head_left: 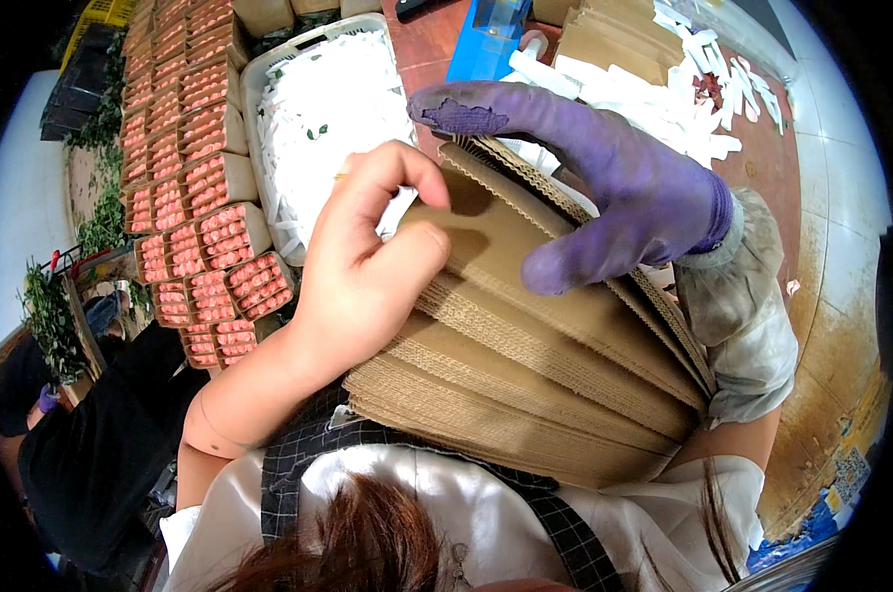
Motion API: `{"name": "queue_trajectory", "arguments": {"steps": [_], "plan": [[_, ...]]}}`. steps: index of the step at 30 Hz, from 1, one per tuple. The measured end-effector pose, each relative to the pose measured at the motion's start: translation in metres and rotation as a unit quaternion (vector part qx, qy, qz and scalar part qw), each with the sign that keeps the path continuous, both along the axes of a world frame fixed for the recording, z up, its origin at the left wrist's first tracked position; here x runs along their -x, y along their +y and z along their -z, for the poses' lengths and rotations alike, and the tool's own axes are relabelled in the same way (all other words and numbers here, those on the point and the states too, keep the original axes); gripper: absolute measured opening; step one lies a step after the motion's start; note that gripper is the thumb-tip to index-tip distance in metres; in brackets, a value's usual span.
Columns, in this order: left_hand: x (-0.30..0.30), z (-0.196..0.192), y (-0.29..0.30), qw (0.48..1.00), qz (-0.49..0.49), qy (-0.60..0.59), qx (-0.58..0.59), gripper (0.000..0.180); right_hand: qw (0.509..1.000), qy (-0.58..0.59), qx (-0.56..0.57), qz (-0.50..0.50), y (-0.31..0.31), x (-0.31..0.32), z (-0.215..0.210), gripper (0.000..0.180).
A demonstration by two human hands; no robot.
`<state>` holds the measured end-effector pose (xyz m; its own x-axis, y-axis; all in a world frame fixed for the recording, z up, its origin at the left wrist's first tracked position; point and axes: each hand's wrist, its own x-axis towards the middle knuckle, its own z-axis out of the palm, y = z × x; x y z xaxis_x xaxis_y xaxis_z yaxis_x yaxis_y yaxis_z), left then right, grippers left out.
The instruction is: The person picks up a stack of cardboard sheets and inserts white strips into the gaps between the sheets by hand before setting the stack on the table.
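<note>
A thick bundle of brown corrugated cardboard sheets (525, 326) leans against my apron, its layers fanned apart. My bare left hand (372, 247) is at the bundle's left edge, index finger and thumb curled over it; the other fingers are mostly hidden. My right hand (614, 178) wears a purple glove, worn and torn at the index fingertip. Its thumb presses on the near face of the cardboard and its long finger reaches over the far edge, with several sheets between them.
At the left stand rows of small cardboard boxes (205, 183) filled with pink round items. A white basket (254, 158) full of white strips stands beyond my left hand. Loose white strips (703, 138), flat cardboard (614, 44) and a blue object (486, 37) lie on the reddish table (772, 163).
</note>
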<state>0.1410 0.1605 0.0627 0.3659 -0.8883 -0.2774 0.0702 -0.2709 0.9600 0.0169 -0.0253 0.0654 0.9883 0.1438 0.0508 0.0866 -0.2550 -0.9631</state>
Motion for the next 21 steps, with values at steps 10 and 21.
{"name": "queue_trajectory", "arguments": {"steps": [10, 21], "plan": [[0.004, 0.002, -0.004, 0.998, -0.033, 0.037, -0.048, 0.025, 1.000, 0.003, -0.017, -0.021, 0.004, -0.001, 0.000, 0.091], [-0.002, -0.004, -0.006, 0.996, 0.056, 0.075, 0.003, 0.030, 0.999, 0.031, 0.013, 0.001, 0.015, 0.003, -0.006, 0.092]]}}
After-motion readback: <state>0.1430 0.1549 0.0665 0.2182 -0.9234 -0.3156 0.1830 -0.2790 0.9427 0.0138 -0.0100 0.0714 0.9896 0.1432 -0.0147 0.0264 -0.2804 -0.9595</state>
